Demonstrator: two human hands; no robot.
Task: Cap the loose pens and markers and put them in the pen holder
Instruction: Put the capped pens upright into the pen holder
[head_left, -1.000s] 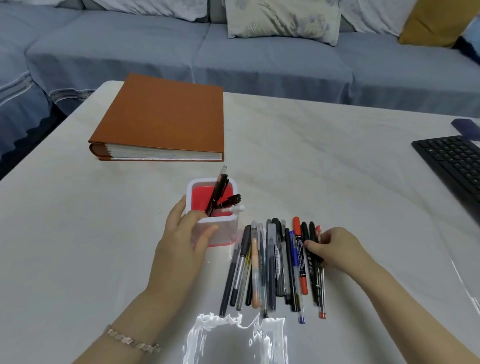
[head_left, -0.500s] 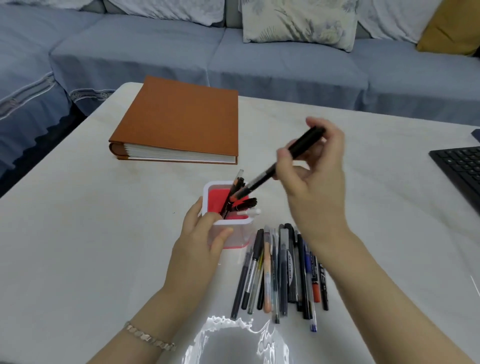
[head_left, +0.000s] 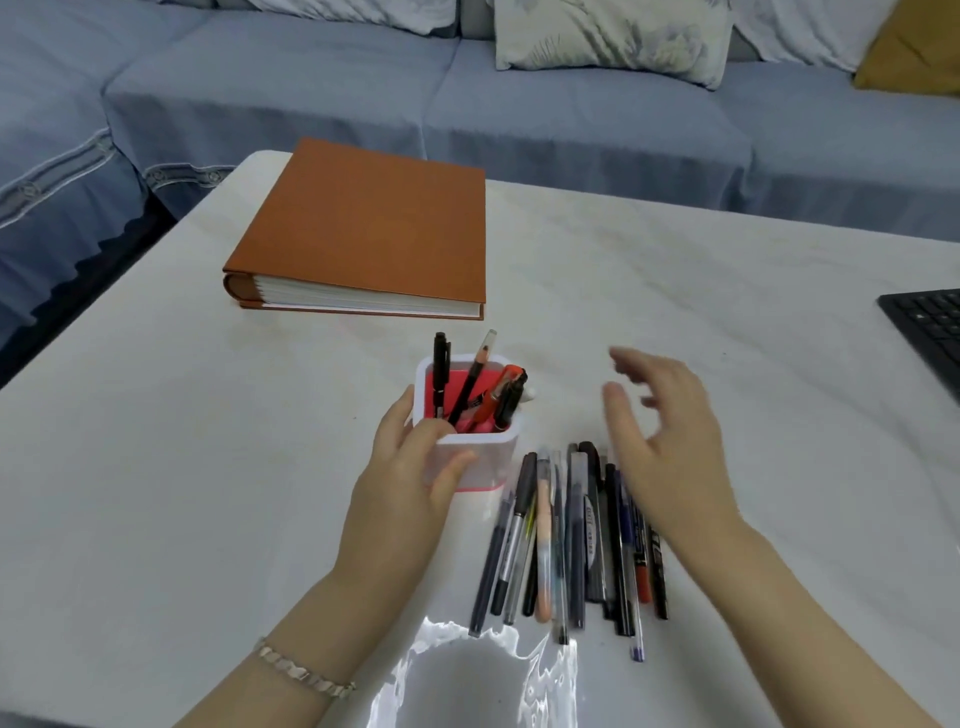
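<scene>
A square pen holder (head_left: 483, 452) with a white rim and red inside stands near the table's middle. Several black and red pens (head_left: 480, 389) stick out of it. My left hand (head_left: 410, 478) grips the holder's near left corner. A row of loose pens and markers (head_left: 571, 535) lies side by side on the table just right of the holder. Above the right end of that row my right hand (head_left: 665, 441) hovers, blurred, with its fingers apart and nothing in them.
A thick orange-brown album (head_left: 374, 228) lies at the table's back left. A black keyboard (head_left: 930, 332) pokes in at the right edge. A blue sofa (head_left: 519, 114) with cushions runs behind the white table (head_left: 182, 441). A glare patch (head_left: 467, 675) shines at the near edge.
My right hand lifted a black pen from the row, carried it over the holder and let it go inside. It is now empty and moving back down toward the row.
</scene>
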